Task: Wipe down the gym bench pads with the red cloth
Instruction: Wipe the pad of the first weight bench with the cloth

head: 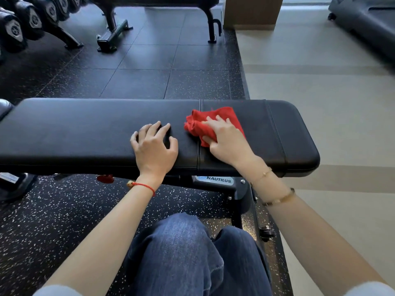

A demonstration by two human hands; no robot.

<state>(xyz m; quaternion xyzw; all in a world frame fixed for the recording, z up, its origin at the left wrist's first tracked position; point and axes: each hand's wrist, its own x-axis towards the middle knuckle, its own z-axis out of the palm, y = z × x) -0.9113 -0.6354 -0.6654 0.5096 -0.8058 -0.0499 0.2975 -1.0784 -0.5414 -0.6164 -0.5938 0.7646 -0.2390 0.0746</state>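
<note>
A long black padded gym bench (85, 129) runs across the middle of the view, with a seam dividing its long pad from a shorter pad (277, 129) on the right. A crumpled red cloth (205, 120) lies over that seam. My right hand (226, 139) presses down on the cloth, fingers spread over it and thumb tucked under its near edge. Just left of the seam, my left hand (154, 146) rests on the long pad, fingers apart and holding nothing.
A rack of dumbbells (25, 20) stands at the far left and another bench frame (154, 20) behind. Black speckled rubber flooring (53, 210) meets pale flooring (331, 103) on the right. My knees in blue jeans (192, 253) are below the bench.
</note>
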